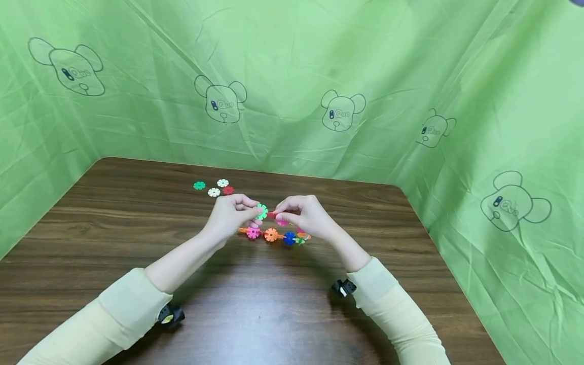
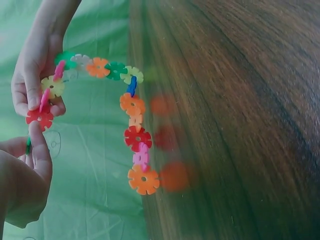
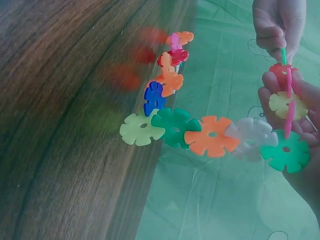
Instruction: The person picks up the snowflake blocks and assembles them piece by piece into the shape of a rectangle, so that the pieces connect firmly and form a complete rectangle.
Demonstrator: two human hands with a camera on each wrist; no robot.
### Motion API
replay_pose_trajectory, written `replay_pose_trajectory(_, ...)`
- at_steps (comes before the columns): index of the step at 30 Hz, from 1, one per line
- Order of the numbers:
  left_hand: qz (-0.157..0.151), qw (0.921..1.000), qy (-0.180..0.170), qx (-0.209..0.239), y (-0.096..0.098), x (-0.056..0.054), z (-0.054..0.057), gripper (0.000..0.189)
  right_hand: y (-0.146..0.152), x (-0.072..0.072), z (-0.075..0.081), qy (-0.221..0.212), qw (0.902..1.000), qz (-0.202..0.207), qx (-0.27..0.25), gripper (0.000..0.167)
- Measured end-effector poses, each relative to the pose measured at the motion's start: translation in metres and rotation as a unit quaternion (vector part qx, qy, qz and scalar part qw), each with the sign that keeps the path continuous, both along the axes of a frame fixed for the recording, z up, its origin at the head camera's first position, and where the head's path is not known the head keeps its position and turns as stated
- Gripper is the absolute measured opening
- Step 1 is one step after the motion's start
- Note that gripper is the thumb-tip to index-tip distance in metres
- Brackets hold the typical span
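My left hand (image 1: 228, 215) pinches a green notched plastic disc (image 1: 262, 212) between thumb and fingers. Facing it, my right hand (image 1: 304, 214) grips a red notched disc (image 2: 40, 119) at the end of a chain of interlocked flower-shaped discs. The green disc stands edge-on against the red one in the right wrist view. From the right hand the chain curves round past a yellow disc (image 3: 288, 106), a white disc (image 3: 251, 139) and a blue disc (image 3: 154, 98). Its far end, an orange disc (image 2: 143, 180), hangs close over the table below the hands.
Loose discs lie on the brown wooden table (image 1: 274, 304) beyond the left hand: a green disc (image 1: 199, 185), two white ones and a red disc (image 1: 228, 190). A green curtain (image 1: 283, 137) with printed bear heads stands along the table's back and sides.
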State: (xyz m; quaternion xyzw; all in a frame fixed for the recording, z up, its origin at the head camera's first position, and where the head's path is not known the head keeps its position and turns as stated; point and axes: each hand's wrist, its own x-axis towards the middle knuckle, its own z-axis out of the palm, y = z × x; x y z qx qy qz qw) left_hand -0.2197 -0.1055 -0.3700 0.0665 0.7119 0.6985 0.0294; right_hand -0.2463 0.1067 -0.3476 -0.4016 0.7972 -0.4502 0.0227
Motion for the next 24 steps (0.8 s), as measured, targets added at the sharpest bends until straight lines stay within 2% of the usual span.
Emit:
replay_pose_trajectory(5,-0.003,1.0,-0.006,0.007,0.001,-0.001,-0.001,0.024,0.003,-0.009,-0.01,0.001,1.0,0.001,-0.003,0.006)
replay_pose_trajectory(13,-0.001,0.9997,-0.019,0.017,0.001,-0.001,-0.002,0.024,0.005,-0.012,-0.012,-0.01,0.9998,0.008,-0.015,0.005)
replay_pose_trajectory(20,0.005,0.9998,-0.019,0.006,0.002,-0.002,-0.002,0.024,-0.001,0.0,-0.001,-0.027,0.9995,-0.003,-0.014,0.006)
replay_pose_trajectory(24,0.001,0.9999,0.008,-0.011,0.005,0.0,0.003,0.023,-0.005,0.001,-0.001,-0.026,0.9995,-0.005,-0.017,0.005)
